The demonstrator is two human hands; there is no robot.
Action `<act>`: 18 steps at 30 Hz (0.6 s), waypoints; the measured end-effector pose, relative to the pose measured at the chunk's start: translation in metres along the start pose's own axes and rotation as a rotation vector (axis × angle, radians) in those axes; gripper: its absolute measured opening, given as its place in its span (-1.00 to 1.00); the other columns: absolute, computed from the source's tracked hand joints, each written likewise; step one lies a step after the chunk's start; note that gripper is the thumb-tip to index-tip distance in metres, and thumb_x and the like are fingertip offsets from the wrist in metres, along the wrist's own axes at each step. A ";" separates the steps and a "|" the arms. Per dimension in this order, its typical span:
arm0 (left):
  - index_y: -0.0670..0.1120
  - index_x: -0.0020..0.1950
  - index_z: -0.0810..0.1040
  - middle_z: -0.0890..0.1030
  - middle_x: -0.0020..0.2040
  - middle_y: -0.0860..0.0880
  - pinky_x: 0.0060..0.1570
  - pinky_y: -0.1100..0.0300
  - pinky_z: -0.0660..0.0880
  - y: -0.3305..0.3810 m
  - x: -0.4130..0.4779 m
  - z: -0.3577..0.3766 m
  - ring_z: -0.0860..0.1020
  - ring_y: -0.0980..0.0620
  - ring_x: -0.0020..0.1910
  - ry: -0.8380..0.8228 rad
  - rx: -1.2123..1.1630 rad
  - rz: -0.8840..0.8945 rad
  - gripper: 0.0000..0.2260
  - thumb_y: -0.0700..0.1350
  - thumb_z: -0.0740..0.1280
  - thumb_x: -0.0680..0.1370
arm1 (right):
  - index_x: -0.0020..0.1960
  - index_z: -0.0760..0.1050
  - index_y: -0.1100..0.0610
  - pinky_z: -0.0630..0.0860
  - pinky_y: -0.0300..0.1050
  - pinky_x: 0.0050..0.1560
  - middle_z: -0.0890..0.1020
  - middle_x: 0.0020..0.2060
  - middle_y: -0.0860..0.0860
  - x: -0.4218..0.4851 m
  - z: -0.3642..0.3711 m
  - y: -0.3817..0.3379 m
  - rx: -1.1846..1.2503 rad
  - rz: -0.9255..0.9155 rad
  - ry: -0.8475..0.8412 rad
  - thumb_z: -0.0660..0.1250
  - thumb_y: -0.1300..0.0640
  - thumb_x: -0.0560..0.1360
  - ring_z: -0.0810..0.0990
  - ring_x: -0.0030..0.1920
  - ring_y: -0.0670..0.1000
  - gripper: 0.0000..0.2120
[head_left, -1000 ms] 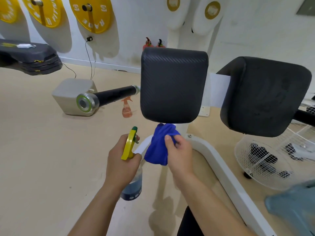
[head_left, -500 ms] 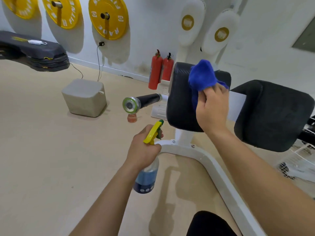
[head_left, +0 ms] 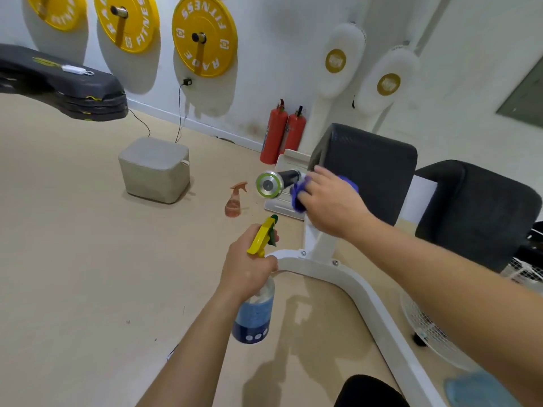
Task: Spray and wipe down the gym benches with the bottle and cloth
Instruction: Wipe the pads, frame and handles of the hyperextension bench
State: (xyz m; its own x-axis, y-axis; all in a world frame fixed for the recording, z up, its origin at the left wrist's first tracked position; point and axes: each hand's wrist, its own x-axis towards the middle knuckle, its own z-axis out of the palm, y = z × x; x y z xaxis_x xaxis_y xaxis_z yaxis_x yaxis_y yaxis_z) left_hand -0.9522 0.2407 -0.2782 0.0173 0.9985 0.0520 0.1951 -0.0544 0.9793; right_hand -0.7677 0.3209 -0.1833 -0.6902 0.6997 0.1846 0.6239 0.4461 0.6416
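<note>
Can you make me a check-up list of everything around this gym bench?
Surface: black pad on a white frame; second pad beside it.
Job's things: blue cloth at the black pad's left edge; spray bottle, part full of blue liquid.
Clutter: orange bottle and grey box on the floor.
Hands: left hand grips the spray bottle; right hand holds the blue cloth.
Cables: black cable runs from a wall plug toward the grey box.
Surroundings: yellow weight plates, red fire extinguishers, white fan.

Blue cloth (head_left: 296, 195), blue-filled bottle (head_left: 254, 312) with yellow-green trigger, black pads (head_left: 370, 168), yellow plates (head_left: 204, 35), red extinguishers (head_left: 282, 132)
</note>
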 end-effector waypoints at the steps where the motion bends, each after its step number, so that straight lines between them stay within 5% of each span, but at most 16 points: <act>1: 0.10 -0.05 0.57 0.67 -0.08 0.01 -0.23 0.08 0.53 0.000 -0.001 -0.002 0.42 0.08 -0.39 0.002 0.006 -0.001 -0.63 -0.32 0.46 0.31 | -0.01 0.64 0.17 0.35 0.13 0.39 0.65 -0.08 0.11 -0.006 0.004 -0.004 -0.010 -0.040 0.018 0.29 0.22 0.46 0.56 0.04 0.19 -0.82; 10: 0.11 0.00 0.55 0.66 -0.06 0.13 -0.23 0.18 0.53 0.018 -0.006 -0.005 0.44 0.15 -0.44 0.028 0.063 0.052 -0.63 -0.33 0.44 0.38 | 0.17 0.63 0.14 0.08 0.23 0.53 0.62 0.12 0.11 -0.034 0.003 -0.032 -0.386 -0.361 -0.415 0.41 0.22 0.48 0.49 0.28 0.22 -0.74; 15: 0.11 -0.01 0.56 0.67 -0.15 0.06 -0.28 0.20 0.55 0.026 -0.005 -0.001 0.44 0.15 -0.48 0.018 0.070 0.053 -0.64 -0.34 0.41 0.38 | 0.08 0.65 0.14 0.18 0.26 0.50 0.64 0.07 0.10 -0.029 0.003 -0.015 -0.278 -0.292 -0.225 0.45 0.20 0.44 0.51 0.22 0.22 -0.78; 18: 0.11 -0.03 0.56 0.63 -0.24 0.05 -0.36 0.33 0.46 0.027 -0.005 0.002 0.39 0.16 -0.50 0.010 0.063 0.041 -0.63 -0.35 0.42 0.36 | 0.04 0.65 0.13 0.34 0.22 0.40 0.65 0.03 0.09 -0.009 -0.007 0.002 -0.113 -0.077 -0.053 0.46 0.15 0.43 0.54 0.17 0.20 -0.81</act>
State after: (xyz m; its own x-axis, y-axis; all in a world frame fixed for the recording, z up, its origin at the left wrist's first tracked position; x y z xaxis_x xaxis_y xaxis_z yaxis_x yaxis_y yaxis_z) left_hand -0.9453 0.2342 -0.2520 0.0165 0.9954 0.0941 0.2556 -0.0952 0.9621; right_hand -0.7627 0.3115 -0.1780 -0.7122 0.6957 0.0940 0.5225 0.4358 0.7329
